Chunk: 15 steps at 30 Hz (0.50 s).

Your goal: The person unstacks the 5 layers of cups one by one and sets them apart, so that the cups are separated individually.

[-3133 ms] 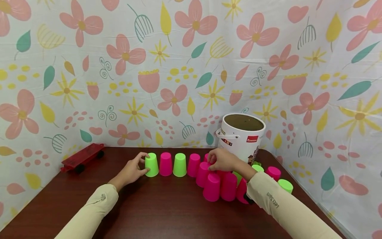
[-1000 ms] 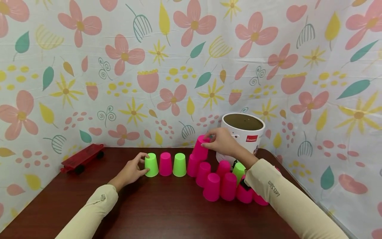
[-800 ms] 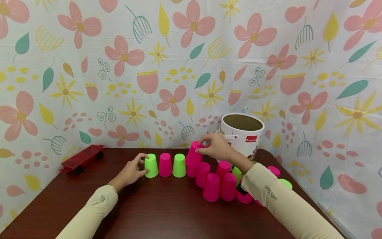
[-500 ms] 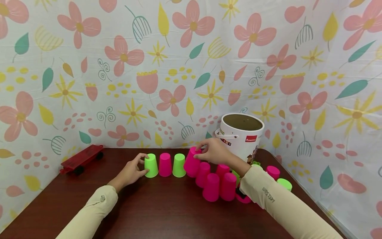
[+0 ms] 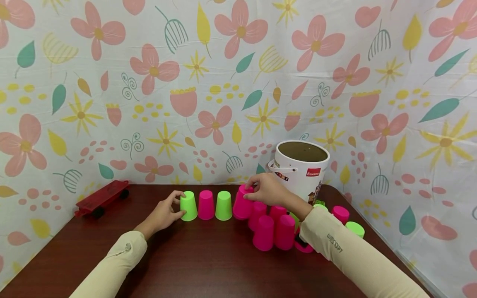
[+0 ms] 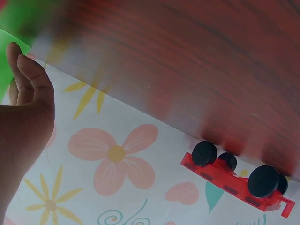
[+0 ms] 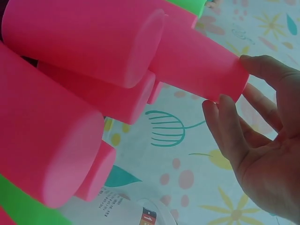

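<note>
My right hand (image 5: 270,191) pinches the top of an upside-down pink cup (image 5: 242,205) at the right end of a row. The right wrist view shows thumb and fingertips around the narrow end of that pink cup (image 7: 201,63). Whether another cup is under it is hidden. At the row's left end, my left hand (image 5: 164,212) holds the side of a green cup (image 5: 189,207) with thumb and fingers. Only a blurred part of this green cup (image 6: 5,61) shows in the left wrist view. Between them stand a pink cup (image 5: 206,205) and another green cup (image 5: 223,206).
Several pink cups (image 5: 263,234) crowd just right of the row, partly behind my right forearm. A white bucket (image 5: 298,178) stands behind them. Farther right are another pink cup (image 5: 340,214) and green cup (image 5: 355,229). A red toy wagon (image 5: 102,198) sits at the table's left back.
My right hand has lifted a pink cup from beside the bucket, carried it left and lowered it where another pink cup stood. A neighbouring pink cup shifted slightly right. My left hand stayed put.
</note>
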Each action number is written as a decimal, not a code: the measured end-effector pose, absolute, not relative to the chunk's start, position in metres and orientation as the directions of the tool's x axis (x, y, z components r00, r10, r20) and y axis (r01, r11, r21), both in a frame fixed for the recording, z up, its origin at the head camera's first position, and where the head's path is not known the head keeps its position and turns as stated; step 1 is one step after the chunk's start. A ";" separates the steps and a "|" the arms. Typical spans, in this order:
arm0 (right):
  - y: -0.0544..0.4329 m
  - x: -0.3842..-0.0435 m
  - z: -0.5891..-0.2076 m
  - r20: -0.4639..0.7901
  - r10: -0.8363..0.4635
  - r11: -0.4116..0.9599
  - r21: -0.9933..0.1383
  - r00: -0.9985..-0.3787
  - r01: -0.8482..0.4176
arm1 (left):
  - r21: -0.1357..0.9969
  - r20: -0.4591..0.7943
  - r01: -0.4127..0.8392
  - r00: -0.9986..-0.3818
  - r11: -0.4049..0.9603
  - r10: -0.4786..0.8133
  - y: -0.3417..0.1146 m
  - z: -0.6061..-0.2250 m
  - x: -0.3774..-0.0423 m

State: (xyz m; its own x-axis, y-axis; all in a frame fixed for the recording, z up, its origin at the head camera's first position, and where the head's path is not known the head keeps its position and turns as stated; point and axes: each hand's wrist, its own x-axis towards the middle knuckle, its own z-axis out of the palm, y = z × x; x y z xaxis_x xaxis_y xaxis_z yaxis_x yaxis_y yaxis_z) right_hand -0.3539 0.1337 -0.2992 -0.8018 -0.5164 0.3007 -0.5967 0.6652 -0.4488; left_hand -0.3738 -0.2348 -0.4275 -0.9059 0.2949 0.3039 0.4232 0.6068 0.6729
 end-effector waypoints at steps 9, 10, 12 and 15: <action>0.136 -0.353 -0.297 0.293 -0.526 0.659 -0.454 -0.799 -0.600 | 0.670 0.304 0.424 -0.905 0.609 0.297 -0.234 -0.426 -0.373; 0.137 -0.353 -0.297 0.297 -0.524 0.660 -0.451 -0.799 -0.600 | 0.670 0.303 0.423 -0.906 0.610 0.296 -0.234 -0.426 -0.372; 0.137 -0.352 -0.297 0.307 -0.522 0.661 -0.445 -0.796 -0.605 | 0.666 0.307 0.427 -0.904 0.612 0.297 -0.234 -0.426 -0.372; 0.137 -0.349 -0.295 0.327 -0.519 0.657 -0.438 -0.790 -0.613 | 0.662 0.309 0.429 -0.903 0.614 0.298 -0.234 -0.426 -0.371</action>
State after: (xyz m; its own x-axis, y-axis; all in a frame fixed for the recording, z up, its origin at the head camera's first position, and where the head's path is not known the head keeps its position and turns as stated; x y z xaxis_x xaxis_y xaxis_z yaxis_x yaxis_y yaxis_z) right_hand -0.3493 0.1368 -0.2954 -0.7898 -0.5190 0.3270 -0.6133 0.6573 -0.4380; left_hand -0.3707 -0.2339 -0.4260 -0.9032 0.2977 0.3093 0.4292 0.6144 0.6620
